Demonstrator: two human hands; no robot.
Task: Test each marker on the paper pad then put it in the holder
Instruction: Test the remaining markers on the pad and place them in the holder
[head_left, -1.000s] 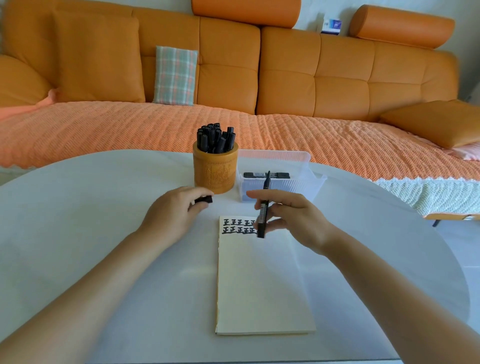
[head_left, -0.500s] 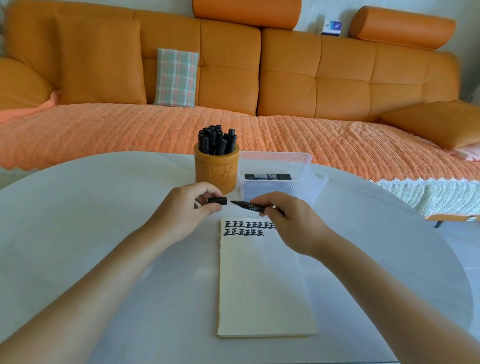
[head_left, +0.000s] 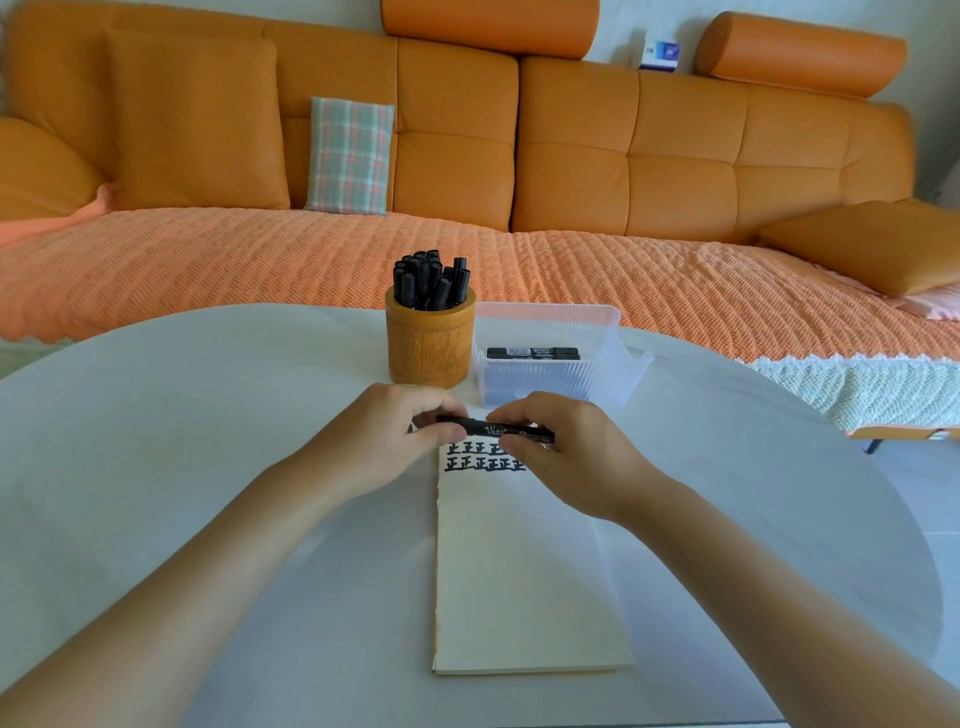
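Note:
A black marker (head_left: 493, 429) lies level between my two hands, just above the top of the cream paper pad (head_left: 524, 571). My left hand (head_left: 395, 436) pinches its cap end, and my right hand (head_left: 561, 447) grips the barrel. Two rows of black test marks (head_left: 483, 457) run across the pad's top, partly hidden by my right fingers. Behind my hands stands the round wooden holder (head_left: 431, 345), filled with several black markers (head_left: 430, 280).
A clear plastic bin (head_left: 558, 382) with black markers (head_left: 532, 353) inside sits right of the holder. Everything rests on a round white table (head_left: 182, 441). An orange sofa (head_left: 467, 156) with cushions runs along behind it.
My right hand turned the marker from upright on the pad to level. My left hand brought the cap to its tip, and both hands have closed together on the marker.

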